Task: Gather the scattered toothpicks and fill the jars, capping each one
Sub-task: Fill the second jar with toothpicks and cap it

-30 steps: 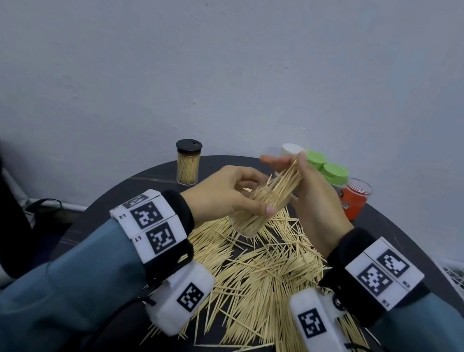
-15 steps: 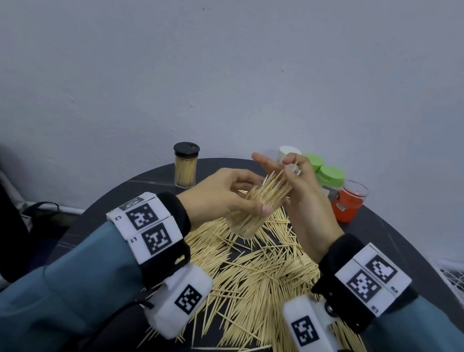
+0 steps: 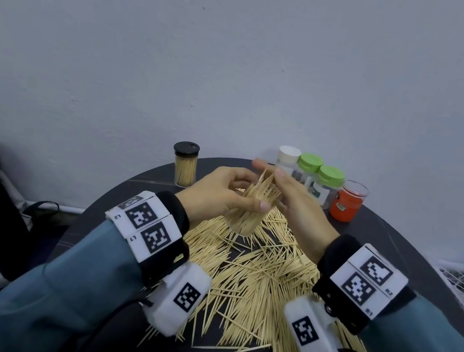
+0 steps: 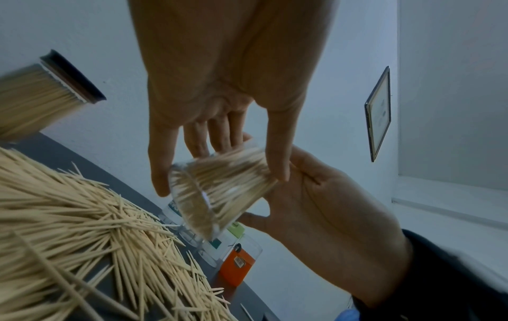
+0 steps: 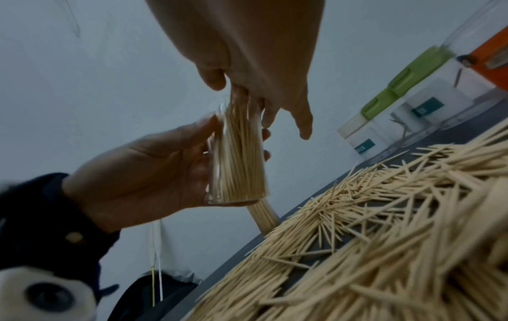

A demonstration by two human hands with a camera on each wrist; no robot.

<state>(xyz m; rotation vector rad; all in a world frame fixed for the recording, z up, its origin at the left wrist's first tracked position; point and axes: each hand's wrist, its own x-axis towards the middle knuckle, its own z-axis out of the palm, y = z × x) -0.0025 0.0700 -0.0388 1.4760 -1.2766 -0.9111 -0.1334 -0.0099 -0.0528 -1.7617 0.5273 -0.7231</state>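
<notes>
We hold the clear jar (image 3: 243, 219) in our left hand (image 3: 217, 193), thumb on the near side and fingers curled round the far side, tilted so its mouth leans toward the right hand (image 3: 296, 208). It is lifted off the table (image 3: 116, 196), above the loose picks (image 3: 252, 283) spread there. The jar is already packed, and the picks (image 3: 264, 189) fan out above the rim.

Our right hand lies against that fan with fingers mostly straight and close together, pressing on the tips; from the right wrist view we cannot tell whether a few picks are also pinched between the fingertips (image 5: 303, 128).

To do this well, we judge the job is to seat the bundle, not to add more. We keep the left grip firm but low on the glass so the rim stays free. We press with flat fingers along the line of the picks, not across them, so they slide down instead of snapping or springing out. A slight tilt and a little shake should let them settle. If any stand proud, the cap will not sit, so we level them first.

One capped jar (image 3: 185, 165) stands at the far left, full. The other jars (image 3: 316, 177) wait at the far right.
</notes>
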